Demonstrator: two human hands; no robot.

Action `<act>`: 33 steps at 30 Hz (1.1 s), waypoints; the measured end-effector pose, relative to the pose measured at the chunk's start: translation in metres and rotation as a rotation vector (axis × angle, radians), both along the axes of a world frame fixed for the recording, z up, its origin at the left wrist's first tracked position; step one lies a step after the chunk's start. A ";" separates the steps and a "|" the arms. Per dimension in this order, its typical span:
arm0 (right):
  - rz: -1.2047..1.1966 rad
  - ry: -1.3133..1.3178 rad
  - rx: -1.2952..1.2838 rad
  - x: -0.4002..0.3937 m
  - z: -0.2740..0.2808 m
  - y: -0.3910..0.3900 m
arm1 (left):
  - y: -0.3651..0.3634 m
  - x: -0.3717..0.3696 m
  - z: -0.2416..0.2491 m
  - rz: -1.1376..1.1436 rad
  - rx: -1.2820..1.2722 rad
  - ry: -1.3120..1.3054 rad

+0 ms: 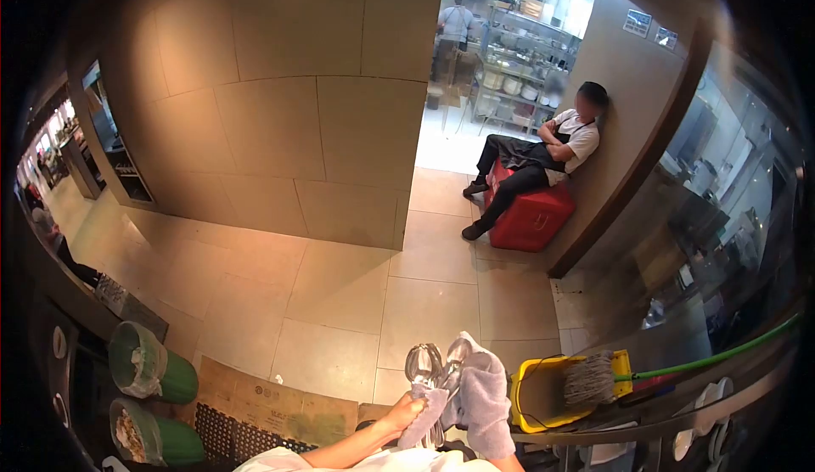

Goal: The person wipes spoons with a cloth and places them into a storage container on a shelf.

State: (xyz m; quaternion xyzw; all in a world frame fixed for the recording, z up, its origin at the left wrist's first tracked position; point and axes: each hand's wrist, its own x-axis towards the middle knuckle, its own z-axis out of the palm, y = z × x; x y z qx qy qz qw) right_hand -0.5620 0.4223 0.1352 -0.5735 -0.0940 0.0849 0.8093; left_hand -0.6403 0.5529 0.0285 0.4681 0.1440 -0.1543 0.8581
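Note:
My left hand (407, 413) is closed around a bunch of shiny metal spoons (424, 365), with their bowls pointing up. Part of a grey cloth (482, 390) is wrapped about their handles within that grip. The rest of the cloth drapes over my right hand, hiding its fingers; only the wrist shows below. Through the cloth, that hand appears to grip beside a spoon bowl at the top of the bundle. Both hands are close together in front of my body.
A yellow mop bucket (531, 397) holds a mop (590, 379) with a green handle at right. Two green bins (178, 377) stand at left, near flattened cardboard (280, 400) on the floor. Ahead, a person (543, 149) sits on a red box (531, 217) by a kitchen doorway.

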 end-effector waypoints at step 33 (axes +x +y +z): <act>-0.284 -0.374 0.098 -0.023 0.044 0.011 | 0.021 0.004 0.042 -0.300 -0.223 -0.191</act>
